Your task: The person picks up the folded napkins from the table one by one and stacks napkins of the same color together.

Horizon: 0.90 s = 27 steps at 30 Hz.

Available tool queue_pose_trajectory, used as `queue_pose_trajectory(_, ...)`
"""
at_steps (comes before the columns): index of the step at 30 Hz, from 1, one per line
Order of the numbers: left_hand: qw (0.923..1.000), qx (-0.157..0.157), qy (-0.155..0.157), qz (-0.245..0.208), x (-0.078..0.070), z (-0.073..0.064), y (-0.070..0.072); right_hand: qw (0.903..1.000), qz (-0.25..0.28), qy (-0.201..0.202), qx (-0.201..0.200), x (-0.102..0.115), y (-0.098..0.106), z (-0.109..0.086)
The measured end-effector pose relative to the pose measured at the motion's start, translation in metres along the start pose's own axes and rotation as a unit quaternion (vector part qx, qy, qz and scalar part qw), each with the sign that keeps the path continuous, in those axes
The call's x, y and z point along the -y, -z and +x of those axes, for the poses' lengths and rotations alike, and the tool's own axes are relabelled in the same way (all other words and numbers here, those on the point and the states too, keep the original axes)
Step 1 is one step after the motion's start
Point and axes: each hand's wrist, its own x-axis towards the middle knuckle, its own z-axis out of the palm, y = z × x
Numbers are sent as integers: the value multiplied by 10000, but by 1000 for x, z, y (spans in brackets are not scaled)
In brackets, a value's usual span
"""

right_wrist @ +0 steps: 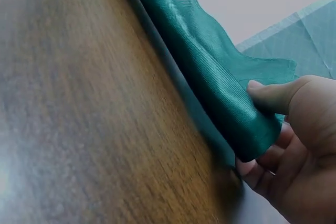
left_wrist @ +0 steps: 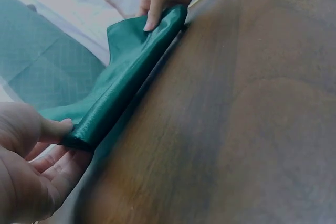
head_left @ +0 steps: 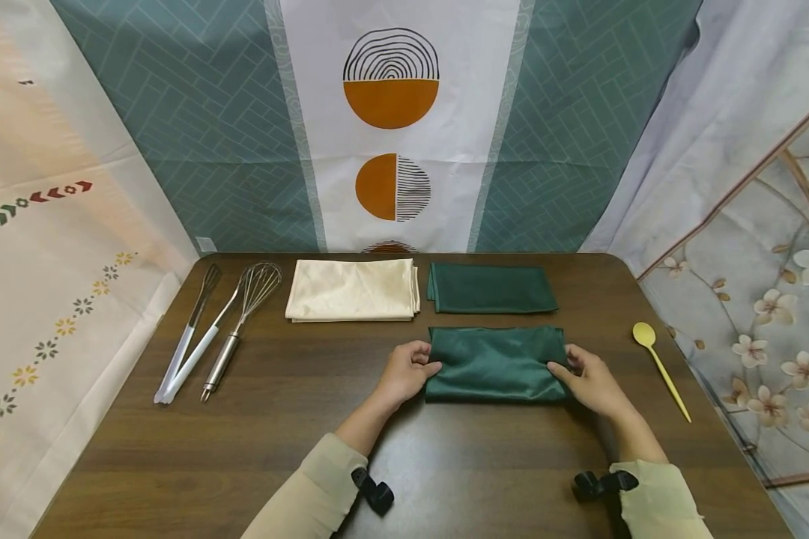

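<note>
Green satin cloth (head_left: 495, 364), left end: lies right of centre, nearer than the far row of cloths. Left hand (head_left: 404, 370) pinches this end, thumb above, fingers beneath. Judged risk: layers slipping apart, caused by slick fabric under a light pinch.
Green satin cloth, middle: unsupported between the hands, surface rippled, near fold rounded. Judged risk: set-in creases or skewed edges, caused by uneven pull.
Green satin cloth, far edge: just short of the dark green folded cloth (head_left: 492, 288). Judged risk: the latter knocked out of square, caused by a push to the far side.
Green satin cloth, right end: right hand (head_left: 592, 382) pinches it, thumb on top, fingers below. Judged risk: corner dropping or unfolding, caused by one hand letting go first.
Table, left: dark wood-grain top (head_left: 485, 464); metal tongs (head_left: 192, 364) with arms spread, then a balloon whisk (head_left: 229, 348) beside them.
Table, far middle: cream folded cloth (head_left: 353, 290), left of the dark green one, gap between.
Table, right: yellow spoon (head_left: 662, 370), bowl to the far side, well apart from the right hand.
Room, left: pale drape (head_left: 47, 284) with floral and arrow motifs.
Room, far: teal-and-white hanging (head_left: 209, 112), orange half-discs down its centre.
Room, right: whitish drape (head_left: 714, 322) printed with blossom branches.
</note>
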Motion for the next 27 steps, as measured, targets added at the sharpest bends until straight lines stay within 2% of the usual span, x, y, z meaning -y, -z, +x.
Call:
queue_pose_trajectory(5, 9998, -154, 26, -107, -2, 4, 0, 9995, 291, -41, -150, -2, -2, 4)
queue_pose_trajectory(12, 9996, -260, 35, -143, -5, 15, 2, 9987, 334, -127, -351, -1, -2, 16)
queue_pose_trajectory(18, 9991, -398, -150, 64, -7, 29, 6, 9982, 350, -160, -469, 0, -1, 27)
queue_pose_trajectory(27, 9977, -635, -103, 226, -12, 45, 7, 9973, 246, -331, -607, 1, -2, 46)
